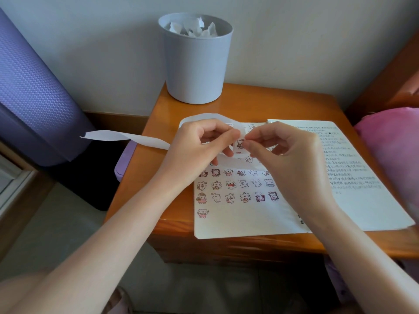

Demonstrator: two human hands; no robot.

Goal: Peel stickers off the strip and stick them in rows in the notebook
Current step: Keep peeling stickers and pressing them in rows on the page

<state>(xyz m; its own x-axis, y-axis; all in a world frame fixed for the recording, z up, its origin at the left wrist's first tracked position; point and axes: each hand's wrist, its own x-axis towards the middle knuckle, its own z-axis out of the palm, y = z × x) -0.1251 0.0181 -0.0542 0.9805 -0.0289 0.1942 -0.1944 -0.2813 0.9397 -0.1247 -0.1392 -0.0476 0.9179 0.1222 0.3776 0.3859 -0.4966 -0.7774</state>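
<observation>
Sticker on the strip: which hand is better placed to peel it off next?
Right, likely. The right hand pinches at the sticker, while the left hand grips the strip, steadying it.

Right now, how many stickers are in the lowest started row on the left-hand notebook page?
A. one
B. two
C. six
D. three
A: one lone sticker sits at the left of the notebook page, just below a full row of six.
</observation>
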